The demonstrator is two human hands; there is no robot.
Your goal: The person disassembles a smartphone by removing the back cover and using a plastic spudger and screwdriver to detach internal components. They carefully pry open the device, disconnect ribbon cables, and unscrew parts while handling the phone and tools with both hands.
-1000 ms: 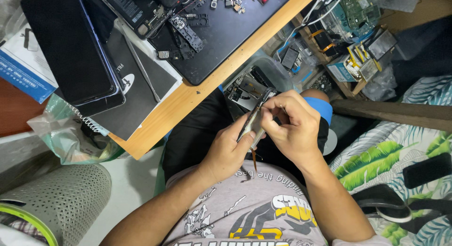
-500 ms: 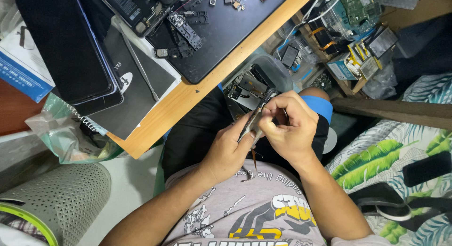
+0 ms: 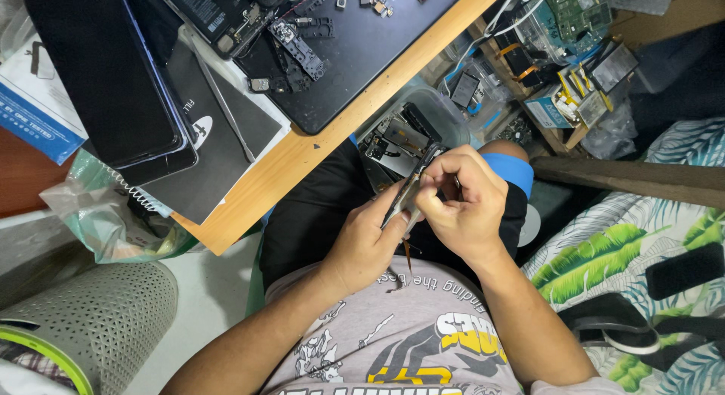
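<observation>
At centre frame, over the lap: left hand [image 3: 368, 240] and right hand [image 3: 461, 202], close together and touching at the fingertips. Between them, one thin metal phone part [image 3: 411, 187], long and narrow, tilted from lower left to upper right. The left hand cradles its lower end, fingers curled around it; the right hand is bunched over its upper end, thumb and fingers pinching. Whether the right hand also holds a small tool cannot be told. A thin dark strip [image 3: 407, 255] hangs below the hands against the grey printed shirt [image 3: 393, 334].

Upper centre: a wooden bench edge [image 3: 317, 149] running diagonally, bearing a black work mat [image 3: 362, 55] strewn with small black frames and loose components.

Upper left: a dark phone [image 3: 106, 70] lying face up, partly over a black booklet [image 3: 219, 131], with a white-and-blue box [image 3: 34, 100] beside it.

Just above the hands: a clear plastic bin [image 3: 411, 127] of parts.

Upper right: a cluttered shelf with a green circuit board [image 3: 578, 10] and wires.

Lower left: a grey perforated container [image 3: 91, 312].

Right edge: leaf-patterned fabric [image 3: 604, 259].
</observation>
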